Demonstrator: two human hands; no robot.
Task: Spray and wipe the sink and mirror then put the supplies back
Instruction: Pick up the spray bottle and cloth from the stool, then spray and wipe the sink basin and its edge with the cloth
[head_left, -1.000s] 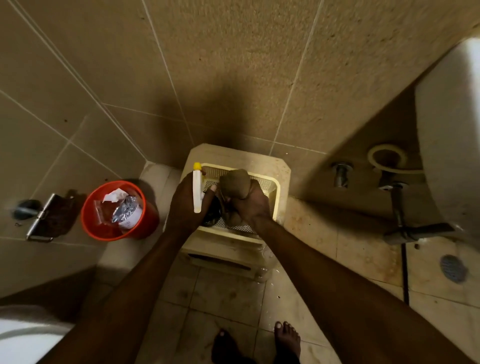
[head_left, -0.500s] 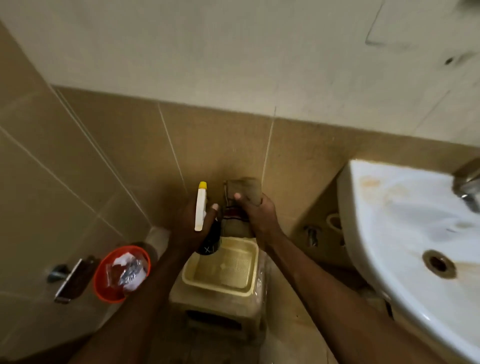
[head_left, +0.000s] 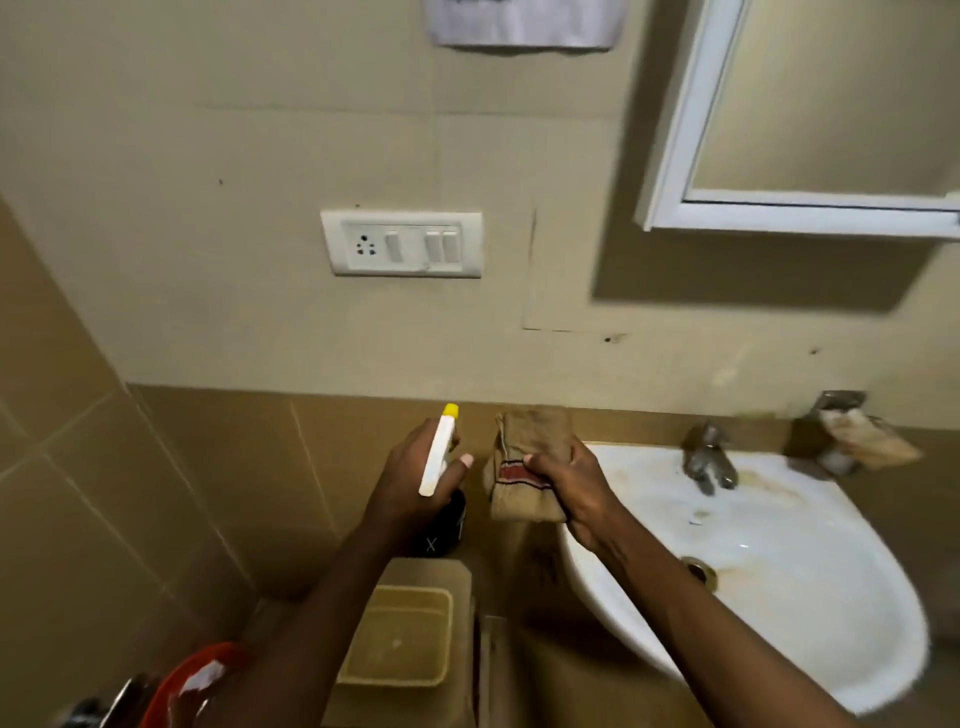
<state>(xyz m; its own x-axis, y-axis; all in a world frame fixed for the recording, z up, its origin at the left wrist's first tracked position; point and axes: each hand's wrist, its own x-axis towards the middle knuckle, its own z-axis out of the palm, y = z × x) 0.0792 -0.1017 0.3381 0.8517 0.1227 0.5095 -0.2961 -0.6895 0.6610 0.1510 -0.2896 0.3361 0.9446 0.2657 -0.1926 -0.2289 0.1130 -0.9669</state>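
Observation:
My left hand grips a spray bottle with a white head, yellow nozzle and dark body, held upright in front of the tiled wall. My right hand holds a folded brown cloth with a red stripe, just left of the white sink. The sink has a metal tap at its back and a drain, with brownish stains on the basin. The white-framed mirror hangs on the wall at the upper right.
A cream basket sits on a stool below my hands. An orange bin stands at the lower left. A white switch plate is on the wall. A soap holder is mounted right of the tap.
Both hands have lifted the bottle and cloth up out of the basket. My view has risen from the floor to the wall, sink and mirror.

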